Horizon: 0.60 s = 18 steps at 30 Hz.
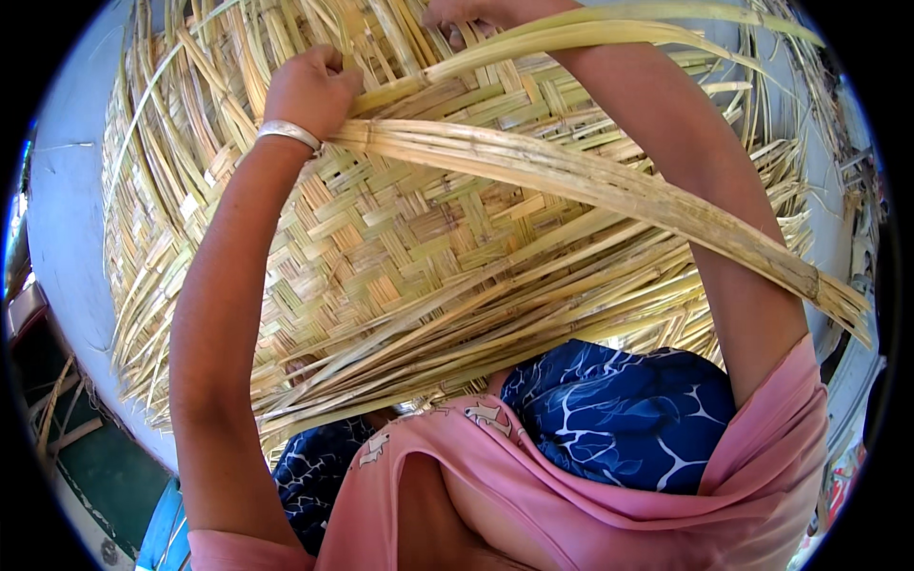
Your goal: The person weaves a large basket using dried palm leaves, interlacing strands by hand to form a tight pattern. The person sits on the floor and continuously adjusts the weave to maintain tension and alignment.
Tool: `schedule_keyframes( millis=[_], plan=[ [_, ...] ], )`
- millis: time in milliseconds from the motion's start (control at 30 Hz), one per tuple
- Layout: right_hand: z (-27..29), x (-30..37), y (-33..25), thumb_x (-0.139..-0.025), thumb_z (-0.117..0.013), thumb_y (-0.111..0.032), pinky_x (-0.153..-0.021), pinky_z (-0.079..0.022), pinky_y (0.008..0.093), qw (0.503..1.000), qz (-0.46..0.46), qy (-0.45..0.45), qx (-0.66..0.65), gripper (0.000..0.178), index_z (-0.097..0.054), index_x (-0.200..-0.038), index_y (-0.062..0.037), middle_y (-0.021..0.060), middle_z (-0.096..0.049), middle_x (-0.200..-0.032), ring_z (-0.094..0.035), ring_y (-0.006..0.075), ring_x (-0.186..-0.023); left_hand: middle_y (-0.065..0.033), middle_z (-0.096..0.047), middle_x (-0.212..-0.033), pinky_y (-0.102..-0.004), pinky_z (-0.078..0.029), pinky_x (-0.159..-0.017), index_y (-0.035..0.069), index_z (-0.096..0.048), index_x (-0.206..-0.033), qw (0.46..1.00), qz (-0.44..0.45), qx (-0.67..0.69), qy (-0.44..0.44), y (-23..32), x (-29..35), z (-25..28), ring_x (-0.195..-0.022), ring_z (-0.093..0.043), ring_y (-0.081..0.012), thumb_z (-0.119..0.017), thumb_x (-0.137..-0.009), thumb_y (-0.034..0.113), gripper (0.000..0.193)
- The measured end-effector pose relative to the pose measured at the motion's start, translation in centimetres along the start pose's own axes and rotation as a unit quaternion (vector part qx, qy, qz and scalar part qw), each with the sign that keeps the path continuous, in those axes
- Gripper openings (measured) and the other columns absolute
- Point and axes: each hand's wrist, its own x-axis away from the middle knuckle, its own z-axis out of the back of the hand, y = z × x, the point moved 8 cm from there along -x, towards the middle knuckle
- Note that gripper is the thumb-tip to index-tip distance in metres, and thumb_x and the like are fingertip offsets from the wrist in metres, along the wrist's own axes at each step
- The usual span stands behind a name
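A large mat (367,252) woven from pale yellow-green split cane lies in front of me, its loose strip ends fanning out at the edges. My left hand (309,93), with a silvery bangle at the wrist, is closed on cane strips at the mat's upper left. From its fingers a greenish cane strip (543,40) curves up to the right. A broad bundle of dry strips (581,181) runs from beneath that wrist across my right forearm. At the top edge my right hand (468,17) has curled fingers, partly cut off; what they hold is hidden.
Long loose strips (495,314) lie along the mat's near side, close to my lap in dark blue patterned cloth (619,409). A grey-blue surface (71,209) shows beyond the mat. Scattered cane scraps (852,181) lie at the far right.
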Motion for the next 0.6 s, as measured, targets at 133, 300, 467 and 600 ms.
schedule_keyframes(
  millis=[133,300,467,600],
  plan=[
    [-1.1,-0.3,0.8,-0.081,-0.060,-0.018,-0.057,-0.049,0.0279,0.992,-0.003,-0.022,-0.128,0.029,-0.055,-0.102,0.0007,0.0087,-0.063,-0.079,-0.060,0.0167,-0.061,-0.0180,-0.063,-0.074,-0.0388,-0.049,-0.070,0.001,-0.063,-0.081,1.000,0.016,0.009,-0.006,-1.2,0.0,-0.3,-0.073,-0.061,-0.0327,-0.061,-0.071,0.026,0.027],
    [-0.4,-0.3,2.0,-0.083,-0.058,-0.014,-0.061,-0.049,0.0252,0.975,0.008,-0.036,-0.221,0.032,-0.051,-0.110,0.0009,0.0077,-0.061,-0.082,-0.060,0.0156,-0.068,-0.0185,-0.064,-0.078,-0.0391,-0.049,-0.072,0.002,-0.063,-0.083,0.999,0.027,0.003,-0.020,-1.5,-0.2,-1.3,-0.075,-0.062,-0.0332,-0.060,-0.071,0.029,0.030],
    [0.1,-1.4,2.7,-0.076,-0.066,-0.021,-0.045,-0.041,0.0288,0.976,-0.055,0.046,-0.208,0.017,-0.064,-0.083,-0.0051,0.0024,-0.057,-0.060,-0.050,0.0133,-0.047,-0.0144,-0.061,-0.067,-0.0328,-0.048,-0.062,0.000,-0.060,-0.080,0.999,0.011,-0.012,0.032,-1.7,-0.3,-1.1,-0.061,-0.059,-0.0237,-0.063,-0.074,0.026,0.027],
    [-0.2,-0.5,2.6,-0.075,-0.067,-0.017,-0.052,-0.040,0.0275,0.977,-0.100,0.037,-0.186,0.014,-0.063,-0.082,-0.0057,0.0007,-0.055,-0.062,-0.047,0.0118,-0.053,-0.0211,-0.062,-0.078,-0.0402,-0.047,-0.072,0.001,-0.061,-0.081,0.997,0.066,0.022,-0.019,-1.7,-0.3,-1.7,-0.075,-0.060,-0.0360,-0.061,-0.072,0.025,0.026]
  ],
)
